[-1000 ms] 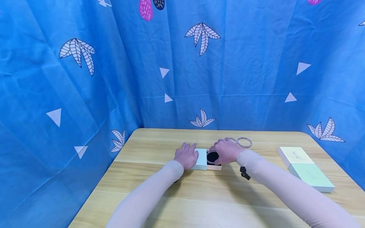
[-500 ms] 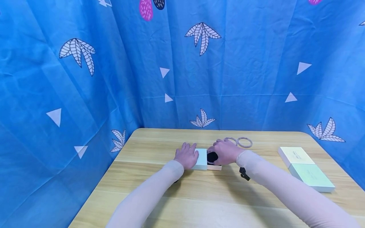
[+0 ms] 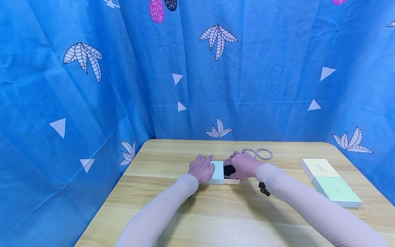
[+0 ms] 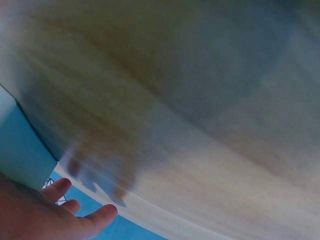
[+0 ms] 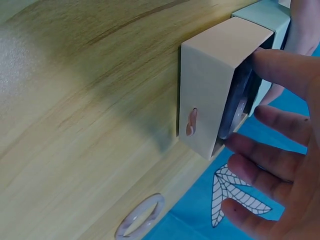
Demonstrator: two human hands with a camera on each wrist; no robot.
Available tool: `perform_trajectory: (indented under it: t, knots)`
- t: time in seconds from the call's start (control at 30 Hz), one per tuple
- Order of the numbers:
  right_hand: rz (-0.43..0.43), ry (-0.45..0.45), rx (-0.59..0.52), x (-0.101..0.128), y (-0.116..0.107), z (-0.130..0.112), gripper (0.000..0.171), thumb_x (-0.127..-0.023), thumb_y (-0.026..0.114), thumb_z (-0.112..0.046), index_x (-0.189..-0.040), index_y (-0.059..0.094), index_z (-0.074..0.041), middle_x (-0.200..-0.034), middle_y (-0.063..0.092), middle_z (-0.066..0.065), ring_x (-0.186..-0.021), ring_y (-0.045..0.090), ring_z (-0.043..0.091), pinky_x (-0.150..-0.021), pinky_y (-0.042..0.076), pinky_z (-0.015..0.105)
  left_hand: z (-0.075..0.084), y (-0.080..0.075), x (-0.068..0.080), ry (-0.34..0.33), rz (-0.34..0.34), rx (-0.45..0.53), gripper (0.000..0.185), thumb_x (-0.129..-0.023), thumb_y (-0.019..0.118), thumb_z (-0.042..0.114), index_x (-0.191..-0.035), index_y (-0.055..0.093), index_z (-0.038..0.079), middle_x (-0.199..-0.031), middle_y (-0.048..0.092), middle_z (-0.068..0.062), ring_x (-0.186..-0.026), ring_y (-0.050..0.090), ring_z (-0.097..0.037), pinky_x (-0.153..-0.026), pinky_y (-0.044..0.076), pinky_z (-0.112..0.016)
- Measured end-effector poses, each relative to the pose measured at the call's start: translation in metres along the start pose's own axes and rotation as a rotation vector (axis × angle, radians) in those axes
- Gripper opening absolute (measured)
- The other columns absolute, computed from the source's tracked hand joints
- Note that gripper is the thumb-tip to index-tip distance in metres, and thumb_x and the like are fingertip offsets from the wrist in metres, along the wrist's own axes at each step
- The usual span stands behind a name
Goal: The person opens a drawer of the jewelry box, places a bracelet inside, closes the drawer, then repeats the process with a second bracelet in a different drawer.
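Note:
A light blue box sleeve (image 3: 218,172) lies on the table under my left hand (image 3: 201,168), whose straight fingers rest on its top. Out of its right end sticks a pale pink drawer (image 3: 231,181) with a black insert (image 3: 229,170). A pale bangle sits at the insert, partly hidden by my right hand (image 3: 243,164). In the right wrist view that hand (image 5: 285,145) reaches over the drawer (image 5: 205,95), thumb tip inside its wall and the other fingers spread and fairly straight along the far side. The left wrist view shows my left hand's fingers (image 4: 102,217) beside the blue sleeve (image 4: 22,142).
Two pale bangles lie behind my right hand, the right one (image 3: 264,154) in full view. At the right stand a cream box (image 3: 321,168) and a light green box (image 3: 337,189), side by side. A blue patterned curtain (image 3: 262,85) hangs behind the wooden table (image 3: 216,219).
My right hand has shifted slightly left and down over the drawer, and less of the bangle shows around the black insert. My left hand stays on the sleeve.

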State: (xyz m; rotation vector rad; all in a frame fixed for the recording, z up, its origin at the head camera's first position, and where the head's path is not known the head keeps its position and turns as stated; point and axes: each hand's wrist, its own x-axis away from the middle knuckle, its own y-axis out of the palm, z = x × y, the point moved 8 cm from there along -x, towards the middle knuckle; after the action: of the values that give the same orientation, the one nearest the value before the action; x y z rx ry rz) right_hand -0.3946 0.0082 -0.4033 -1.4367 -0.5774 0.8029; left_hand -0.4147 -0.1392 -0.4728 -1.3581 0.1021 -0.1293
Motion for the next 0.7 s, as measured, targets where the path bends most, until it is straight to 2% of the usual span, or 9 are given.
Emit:
perform_trajectory:
  t: [0.17, 0.43, 0.57, 0.7]
  knots:
    - [-0.010, 0.000, -0.016, 0.000, 0.002, 0.001, 0.049, -0.079, 0.082, -0.048, -0.120, 0.072, -0.023, -0.108, 0.075, 0.000, -0.098, 0.062, 0.023, -0.090, 0.048, 0.060, 0.000, -0.001, 0.000, -0.004, -0.003, -0.007, 0.061, -0.106, 0.016, 0.049, -0.161, 0.027, 0.024, -0.164, 0.030, -0.010, -0.155, 0.017, -0.032, -0.118, 0.024, -0.063]
    - [-0.016, 0.012, -0.057, 0.003, 0.006, 0.005, 0.051, -0.080, 0.082, -0.043, -0.125, 0.071, -0.022, -0.116, 0.074, 0.001, -0.103, 0.061, 0.023, -0.089, 0.050, 0.055, 0.001, -0.001, 0.001, -0.006, -0.010, 0.000, 0.061, -0.106, 0.017, 0.049, -0.161, 0.026, 0.023, -0.165, 0.029, -0.011, -0.155, 0.017, -0.033, -0.118, 0.023, -0.063]
    - [0.014, 0.024, -0.097, 0.007, 0.005, 0.010, 0.053, -0.080, 0.082, -0.043, -0.126, 0.071, -0.021, -0.118, 0.073, 0.002, -0.106, 0.062, 0.025, -0.089, 0.050, 0.056, 0.000, 0.001, 0.001, -0.006, -0.005, 0.000, 0.061, -0.106, 0.017, 0.048, -0.161, 0.027, 0.022, -0.164, 0.029, -0.011, -0.155, 0.017, -0.033, -0.118, 0.023, -0.064]
    - [0.049, 0.045, -0.084, 0.011, 0.004, 0.016, 0.054, -0.079, 0.081, -0.047, -0.126, 0.071, -0.021, -0.120, 0.072, 0.000, -0.111, 0.063, 0.027, -0.094, 0.047, 0.058, -0.001, 0.001, 0.001, -0.006, -0.004, -0.006, 0.061, -0.106, 0.017, 0.047, -0.161, 0.026, 0.023, -0.164, 0.029, -0.010, -0.155, 0.017, -0.032, -0.118, 0.024, -0.063]
